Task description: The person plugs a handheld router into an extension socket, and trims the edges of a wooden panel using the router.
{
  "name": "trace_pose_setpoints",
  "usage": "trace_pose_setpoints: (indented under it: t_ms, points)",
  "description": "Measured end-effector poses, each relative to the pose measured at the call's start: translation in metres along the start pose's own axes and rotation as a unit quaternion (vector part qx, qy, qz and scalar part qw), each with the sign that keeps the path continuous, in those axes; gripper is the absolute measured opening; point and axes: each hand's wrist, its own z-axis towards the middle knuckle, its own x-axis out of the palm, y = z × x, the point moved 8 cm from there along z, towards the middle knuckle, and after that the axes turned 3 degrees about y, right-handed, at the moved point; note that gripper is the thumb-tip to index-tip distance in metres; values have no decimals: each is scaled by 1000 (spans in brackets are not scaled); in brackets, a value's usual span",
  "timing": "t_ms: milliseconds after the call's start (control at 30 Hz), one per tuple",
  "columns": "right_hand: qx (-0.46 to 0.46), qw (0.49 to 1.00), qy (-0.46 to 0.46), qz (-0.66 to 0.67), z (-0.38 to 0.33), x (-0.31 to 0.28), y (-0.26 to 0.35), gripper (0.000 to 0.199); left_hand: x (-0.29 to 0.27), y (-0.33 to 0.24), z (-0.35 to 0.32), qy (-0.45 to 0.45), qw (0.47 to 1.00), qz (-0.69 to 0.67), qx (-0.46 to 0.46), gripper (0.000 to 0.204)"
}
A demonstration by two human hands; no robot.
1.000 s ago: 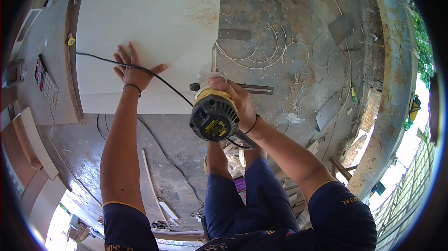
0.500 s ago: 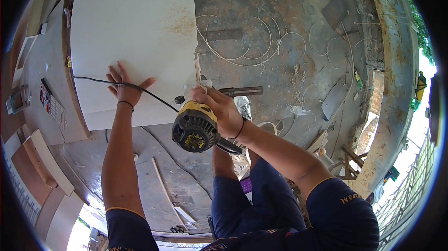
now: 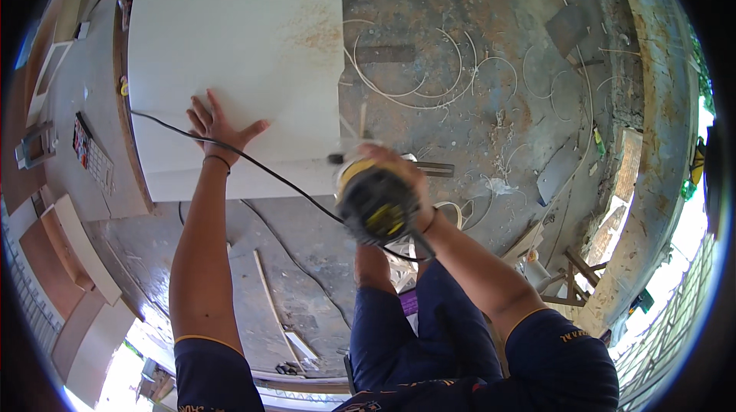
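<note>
- Dusty concrete floor [image 3: 491, 52] spreads beyond a large white panel [image 3: 238, 44], strewn with thin curled trimmings [image 3: 414, 82] and offcut boards.
- Left hand [image 3: 218, 127] lies flat on the panel near its lower edge, fingers spread, grasping nothing; a dark band circles the wrist.
- Right hand [image 3: 399, 174] is clenched around a yellow-and-black trim router [image 3: 376, 201], which sits at the panel's lower right corner, just off its right edge.
- From that grip the panel lies to the left and up; its right edge runs away from the person, and the right hand is much the nearer to it.
- Black power cord [image 3: 230, 153] trails from the router leftward across the panel, passing over the left wrist.
- A dark flat bar [image 3: 429, 169] lies on the floor just right of the router, near its path.
</note>
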Motion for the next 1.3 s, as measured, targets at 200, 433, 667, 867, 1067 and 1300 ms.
trace_pose_setpoints:
  t_ms: [200, 433, 667, 867, 1067, 1300]
  points:
    - [45, 959, -235, 153, -8, -88, -16, 41, -6, -5, -1, -53, 997, -28, 46, 143]
    - [117, 883, -351, 290, -10, -151, -46, 56, -2, -6, -3, -29, 999, 28, 23, 142]
    - [181, 836, -368, 364, -19, -153, -64, 53, -6, -10, -6, -72, 997, -6, 37, 144]
    - [204, 824, -360, 386, -24, -147, -70, 55, -10, -14, -7, -73, 997, -10, 38, 143]
    - [196, 819, -358, 404, -21, -143, -71, 57, -12, -13, -7, -59, 997, -20, 37, 144]
    - [197, 838, -331, 388, -11, -142, -68, 58, -12, -12, -4, 63, 997, 45, 20, 154]
